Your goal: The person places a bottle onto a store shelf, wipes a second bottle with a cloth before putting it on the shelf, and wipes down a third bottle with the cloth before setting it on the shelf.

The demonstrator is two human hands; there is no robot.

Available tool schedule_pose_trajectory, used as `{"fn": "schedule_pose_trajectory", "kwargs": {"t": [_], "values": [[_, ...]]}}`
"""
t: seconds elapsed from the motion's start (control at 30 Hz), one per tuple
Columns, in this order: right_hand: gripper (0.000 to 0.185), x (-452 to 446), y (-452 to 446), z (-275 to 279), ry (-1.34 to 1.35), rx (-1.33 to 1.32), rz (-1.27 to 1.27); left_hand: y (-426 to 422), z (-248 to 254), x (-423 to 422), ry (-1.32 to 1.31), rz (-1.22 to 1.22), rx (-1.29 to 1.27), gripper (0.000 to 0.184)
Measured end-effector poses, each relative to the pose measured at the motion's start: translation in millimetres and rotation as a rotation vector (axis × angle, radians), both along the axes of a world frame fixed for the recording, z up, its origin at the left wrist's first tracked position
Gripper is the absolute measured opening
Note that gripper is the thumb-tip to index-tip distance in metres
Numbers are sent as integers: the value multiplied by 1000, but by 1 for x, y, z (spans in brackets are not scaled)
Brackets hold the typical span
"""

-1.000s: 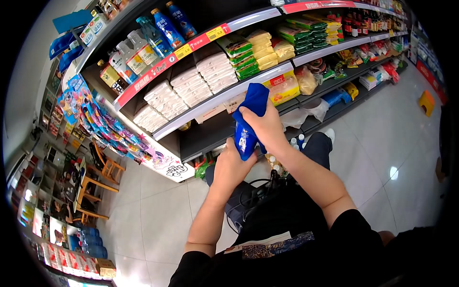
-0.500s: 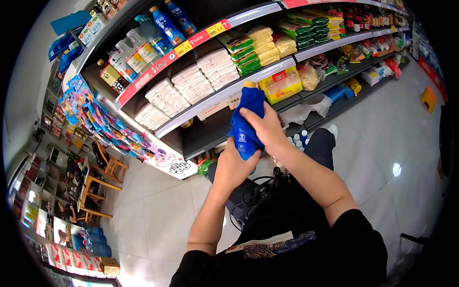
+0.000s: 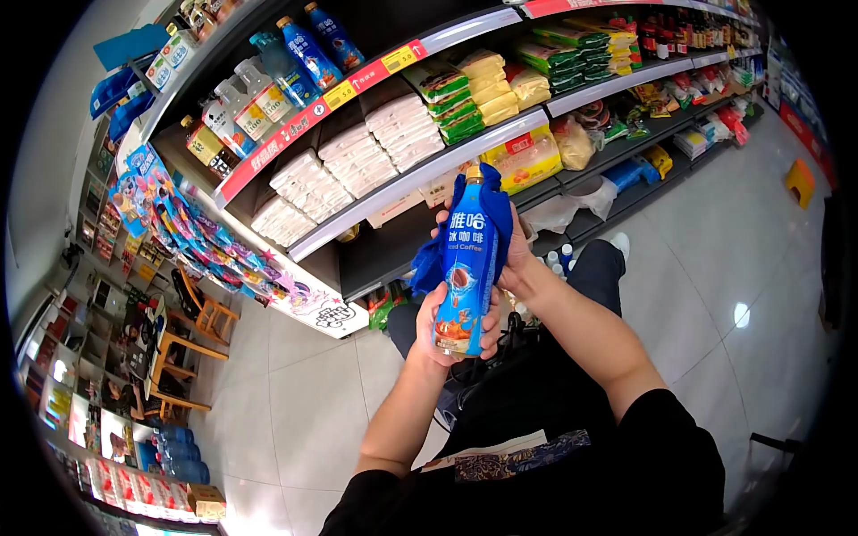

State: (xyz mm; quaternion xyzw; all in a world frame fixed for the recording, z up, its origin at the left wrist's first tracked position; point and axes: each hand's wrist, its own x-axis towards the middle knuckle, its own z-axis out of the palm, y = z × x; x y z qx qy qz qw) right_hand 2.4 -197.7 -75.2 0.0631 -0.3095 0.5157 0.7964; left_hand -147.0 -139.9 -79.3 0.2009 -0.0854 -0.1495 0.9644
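Observation:
A blue Iced Coffee bottle (image 3: pixel 465 286) is upright in front of me, its label facing me. Around its lower part my left hand (image 3: pixel 438 330) is closed, with fingertips showing at the bottle's right edge. My right hand (image 3: pixel 517 255) is closed on a dark blue cloth (image 3: pixel 502 210) at the bottle's upper right side; most of its fingers are hidden behind. The cloth wraps behind the bottle's neck and hangs out on the left. Two similar blue bottles (image 3: pixel 308 52) lean on the upper shelf among other drinks.
White packets (image 3: pixel 357 161) are stacked on the middle shelf (image 3: pixel 420 179), beside green and yellow packs. A yellow pack (image 3: pixel 523 159) sits lower down. More bottles (image 3: pixel 565 257) stand on the floor by my leg. A yellow stool (image 3: pixel 800 184) is at the right.
The cloth has opened away from the bottle's front, and the label now shows. My left hand has moved down to the bottle's base, while my right hand has shifted slightly right with the cloth.

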Motion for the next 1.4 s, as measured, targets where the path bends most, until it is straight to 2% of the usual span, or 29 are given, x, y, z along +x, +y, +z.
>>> {"fn": "schedule_pose_trajectory", "kwargs": {"t": [0.1, 0.2, 0.3, 0.33, 0.43, 0.47, 0.57, 0.73, 0.83, 0.87, 0.97, 1.1, 1.17, 1.27, 1.3, 1.4], "values": [[62, -8, -13, 12, -30, -188, -76, 6, 5, -3, 41, 110, 183, 69], [52, -11, -21, 19, -130, -426, -252, 13, 10, -7, 95, 310, 594, 69], [43, -27, -31, 38, -334, -703, -560, 7, 28, -8, 137, 513, 934, 60], [40, -27, -23, 31, -389, -693, -646, 5, 32, -6, 150, 569, 1002, 52], [42, -42, -17, 26, -458, -641, -847, 6, 24, 0, 28, 885, 1591, 48], [42, -43, -20, 28, -409, -633, -799, 7, 24, -2, 28, 862, 1554, 51], [40, -37, -26, 39, -403, -566, -722, -3, 37, -7, 43, 843, 1739, 55], [35, -15, -23, 55, -472, -631, -730, -22, 43, -10, 172, 911, 2119, 52], [35, -10, -23, 59, -470, -715, -624, -22, 35, -8, 185, 945, 2194, 51], [35, -12, -15, 52, -409, -691, -708, -20, 36, -7, 208, 918, 2221, 52], [37, -28, -9, 41, -449, -775, -938, -11, 47, 0, 245, 863, 2324, 54], [44, -42, -4, 25, -284, -750, -911, -8, 49, 1, 180, 915, 2421, 51], [42, -38, -7, 22, -310, -721, -903, -7, 45, -2, 161, 896, 2418, 52], [34, -27, -15, 21, -312, -712, -764, 6, 61, -12, -4, 820, 2096, 50], [34, -24, -17, 21, -347, -714, -760, 19, 61, -11, 13, 857, 1941, 39], [39, -27, -20, 16, -597, -603, -827, 45, 74, 8, -69, 1111, 1837, 25]]}}
